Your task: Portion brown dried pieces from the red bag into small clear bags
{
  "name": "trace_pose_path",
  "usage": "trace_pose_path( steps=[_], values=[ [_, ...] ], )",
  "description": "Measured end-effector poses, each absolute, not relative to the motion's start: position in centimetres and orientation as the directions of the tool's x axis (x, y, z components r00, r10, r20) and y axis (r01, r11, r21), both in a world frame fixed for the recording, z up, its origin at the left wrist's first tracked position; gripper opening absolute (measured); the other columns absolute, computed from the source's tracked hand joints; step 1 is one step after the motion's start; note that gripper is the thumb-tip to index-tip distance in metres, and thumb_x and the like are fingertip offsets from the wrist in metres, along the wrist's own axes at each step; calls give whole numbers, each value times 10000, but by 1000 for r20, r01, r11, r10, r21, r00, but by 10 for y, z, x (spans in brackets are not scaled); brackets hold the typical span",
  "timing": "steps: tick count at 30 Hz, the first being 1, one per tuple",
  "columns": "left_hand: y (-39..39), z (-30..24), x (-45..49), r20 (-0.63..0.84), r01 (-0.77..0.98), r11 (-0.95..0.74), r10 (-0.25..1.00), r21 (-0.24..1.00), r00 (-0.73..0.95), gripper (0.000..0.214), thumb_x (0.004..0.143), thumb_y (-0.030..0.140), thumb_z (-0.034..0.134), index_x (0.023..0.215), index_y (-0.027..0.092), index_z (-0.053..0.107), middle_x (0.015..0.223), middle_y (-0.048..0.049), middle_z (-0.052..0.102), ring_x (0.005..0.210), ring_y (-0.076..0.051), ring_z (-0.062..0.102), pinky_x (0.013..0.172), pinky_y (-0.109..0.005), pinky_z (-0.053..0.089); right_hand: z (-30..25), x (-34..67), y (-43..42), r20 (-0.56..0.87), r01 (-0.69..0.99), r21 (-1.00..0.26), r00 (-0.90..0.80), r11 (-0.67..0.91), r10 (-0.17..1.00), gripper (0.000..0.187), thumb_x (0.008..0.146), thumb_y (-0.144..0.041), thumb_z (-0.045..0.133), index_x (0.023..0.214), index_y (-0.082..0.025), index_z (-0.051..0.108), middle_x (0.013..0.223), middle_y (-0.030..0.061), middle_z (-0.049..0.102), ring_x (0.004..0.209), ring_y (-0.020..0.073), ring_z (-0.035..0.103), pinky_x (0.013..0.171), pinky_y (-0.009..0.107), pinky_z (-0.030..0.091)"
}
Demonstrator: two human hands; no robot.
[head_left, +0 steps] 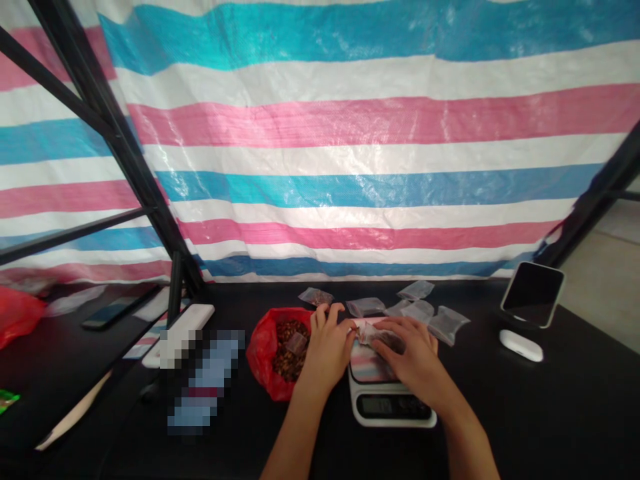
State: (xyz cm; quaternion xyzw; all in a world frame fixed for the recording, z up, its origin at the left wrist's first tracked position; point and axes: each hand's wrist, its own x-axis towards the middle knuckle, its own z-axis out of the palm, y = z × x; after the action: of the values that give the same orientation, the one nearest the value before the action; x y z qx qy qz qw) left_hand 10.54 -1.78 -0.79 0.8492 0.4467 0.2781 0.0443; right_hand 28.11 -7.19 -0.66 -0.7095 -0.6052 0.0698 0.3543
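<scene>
A small clear plastic bag (369,333) is pinched between both hands above the plate of a white digital scale (360,417). My left hand (327,343) has its thumb and fingertips closed at the bag's left end. On the other side, my right hand (413,357) is closed over the bag and hides part of it. The scale's display digits are too blurred to read. Left of the scale stands a red plastic bag (261,353), open at the top, holding brown granules (287,363) with a small clear bag (296,343) on them.
Several clear bags (449,325) lie behind the scale, and a filled one (316,297) lies behind the red bag. At right are a dark-screened device (533,295) and a white case (521,346). A white block (187,332) and a phone (120,310) lie left, near a black frame (130,167).
</scene>
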Motion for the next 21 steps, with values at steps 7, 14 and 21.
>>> trace_pose_path(
  steps=[7,14,21],
  values=[
    [-18,-7,112,435,728,-623,762,287,480,204,984,226,512,1039,247,707,1318,-59,549,1228,-305,419,1045,-520,430,-6,290,-72,343,786,-616,330,-55,880,270,784,-473,655,971,-324,781,1129,48,750,1184,356,564,992,544,394],
    [-18,12,86,577,742,-577,752,341,319,184,972,237,547,1014,268,724,1231,-78,593,1168,-299,426,996,-515,427,-9,288,-72,385,796,-605,281,10,879,283,804,-501,635,988,-342,777,1111,50,754,1173,364,561,976,555,394],
    [-27,28,29,559,857,-403,811,321,172,150,938,305,598,963,260,739,1095,-83,673,1104,-338,451,898,-516,429,-6,296,-72,443,803,-596,312,16,840,389,856,-523,581,1150,-321,735,1183,74,725,1162,338,582,995,541,408]
  ],
)
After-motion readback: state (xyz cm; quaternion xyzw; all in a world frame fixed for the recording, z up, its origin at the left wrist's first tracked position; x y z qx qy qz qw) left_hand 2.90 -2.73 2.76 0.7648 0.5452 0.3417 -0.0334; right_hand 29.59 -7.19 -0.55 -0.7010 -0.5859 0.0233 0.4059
